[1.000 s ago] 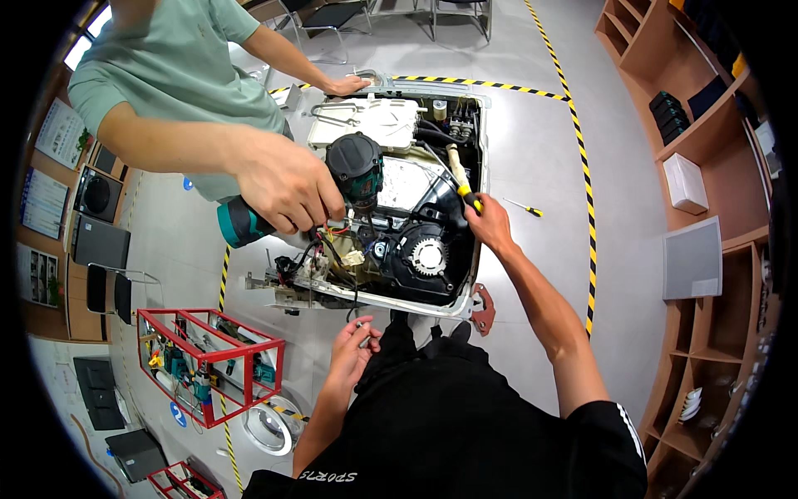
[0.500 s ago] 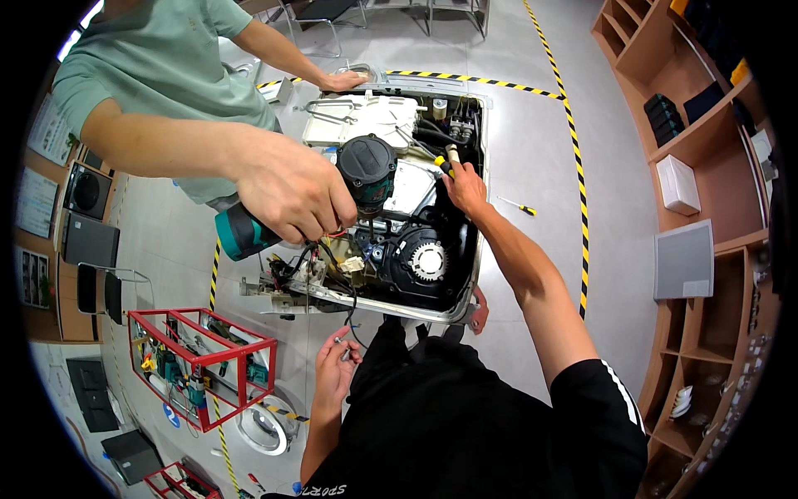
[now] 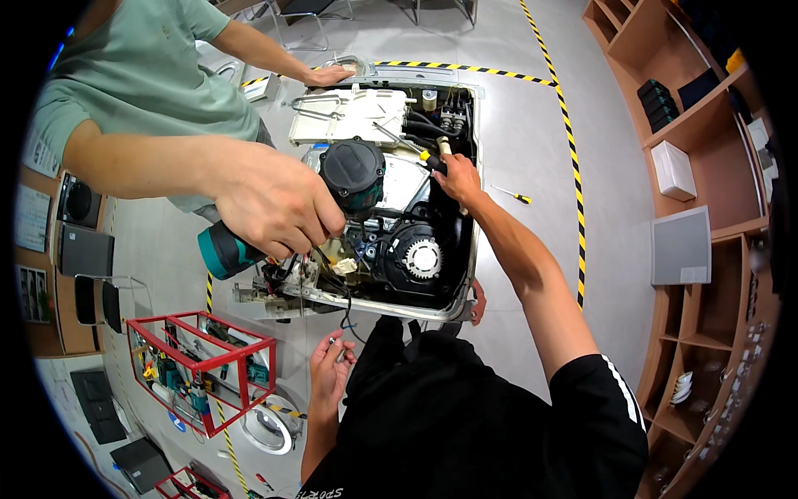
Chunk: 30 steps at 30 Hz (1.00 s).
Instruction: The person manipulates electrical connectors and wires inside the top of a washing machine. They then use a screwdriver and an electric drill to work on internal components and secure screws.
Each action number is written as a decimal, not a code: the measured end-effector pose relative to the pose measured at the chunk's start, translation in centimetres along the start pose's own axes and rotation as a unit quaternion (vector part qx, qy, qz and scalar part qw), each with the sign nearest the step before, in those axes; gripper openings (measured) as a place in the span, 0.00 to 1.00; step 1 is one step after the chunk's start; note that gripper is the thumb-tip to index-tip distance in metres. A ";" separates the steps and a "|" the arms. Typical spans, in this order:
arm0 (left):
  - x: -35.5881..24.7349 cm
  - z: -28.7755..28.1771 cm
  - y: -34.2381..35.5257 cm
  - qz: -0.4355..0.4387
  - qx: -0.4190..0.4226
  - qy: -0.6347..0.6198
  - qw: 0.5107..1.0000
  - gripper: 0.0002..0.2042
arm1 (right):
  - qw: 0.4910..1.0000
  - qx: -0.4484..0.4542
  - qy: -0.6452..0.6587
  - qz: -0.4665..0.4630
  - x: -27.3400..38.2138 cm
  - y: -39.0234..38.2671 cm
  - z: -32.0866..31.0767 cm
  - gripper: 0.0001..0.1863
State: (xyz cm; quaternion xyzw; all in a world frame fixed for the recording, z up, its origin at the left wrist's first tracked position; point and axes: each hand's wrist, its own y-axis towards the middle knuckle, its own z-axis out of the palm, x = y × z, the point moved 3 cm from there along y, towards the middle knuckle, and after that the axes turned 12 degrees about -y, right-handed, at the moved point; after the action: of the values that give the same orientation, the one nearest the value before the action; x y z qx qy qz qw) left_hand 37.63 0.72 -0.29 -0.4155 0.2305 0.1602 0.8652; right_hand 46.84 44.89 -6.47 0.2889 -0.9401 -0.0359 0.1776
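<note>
My right hand [image 3: 458, 180] is closed around the yellow-and-black handle of a screwdriver [image 3: 427, 158], inside the right side of an opened washing machine [image 3: 455, 315]. The screwdriver's shaft points left toward a white plastic housing [image 3: 353, 116]. Below the machine's near edge, my left hand [image 3: 329, 371] pinches a small metal piece [image 3: 340, 348] whose kind I cannot make out. A co-worker's hand [image 3: 278, 200] grips a green-and-black power drill [image 3: 352, 176] above the machine, over loose wires [image 3: 332, 274] and near a white gear-like wheel [image 3: 422, 259]. The drill's tip is hidden.
The co-worker's other hand [image 3: 331, 76] rests at the machine's far edge. Another screwdriver [image 3: 517, 196] lies on the floor to the right. A red-framed tool rack [image 3: 241, 363] and a round door [image 3: 270, 427] are at lower left; wooden shelves [image 3: 706, 291] line the right.
The whole view has shifted slightly, moving the scene a little left. The co-worker's drill has moved slightly left relative to the machine. Both my hands keep their holds.
</note>
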 end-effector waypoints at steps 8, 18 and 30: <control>0.3 0.5 0.6 -0.024 0.024 0.005 0.999 0.12 | 0.987 -0.086 0.129 -0.031 0.1 -3.2 -2.4 0.21; 1.2 4.9 1.8 -0.082 0.095 0.103 0.987 0.13 | 0.933 0.039 0.357 -0.012 5.5 -17.5 -9.1 0.15; 5.5 9.0 1.6 -0.135 0.156 0.175 0.963 0.07 | 0.923 0.057 0.362 -0.118 9.9 -25.6 -12.0 0.15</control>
State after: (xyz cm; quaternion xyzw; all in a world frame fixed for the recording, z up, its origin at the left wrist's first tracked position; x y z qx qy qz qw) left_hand 43.87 9.35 0.69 -0.3239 0.3423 -0.0709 0.8791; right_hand 57.06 18.52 3.45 0.4010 -0.7713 0.1035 0.4833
